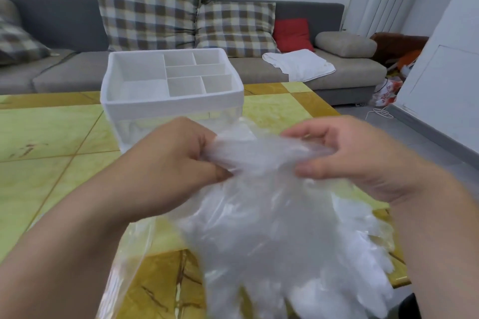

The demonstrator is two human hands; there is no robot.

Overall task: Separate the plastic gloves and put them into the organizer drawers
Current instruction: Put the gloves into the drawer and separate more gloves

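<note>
Pinching the bunch of plastic gloves at its top edge: left hand fingers curled tight on the film, right hand fingers and thumb clamped on it from the other side. Holding it above the yellow tiled worktop, just in front of the white organizer. Seeing a clear plastic bag lying under the left forearm, grey sofa behind the worktop.

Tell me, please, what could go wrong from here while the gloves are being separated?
1. The left hand and the right hand both pinch one filmy bunch of gloves, so several may come away together instead of one.
2. The bunch trails close to the right edge of the table; loose ones could slip off.
</note>
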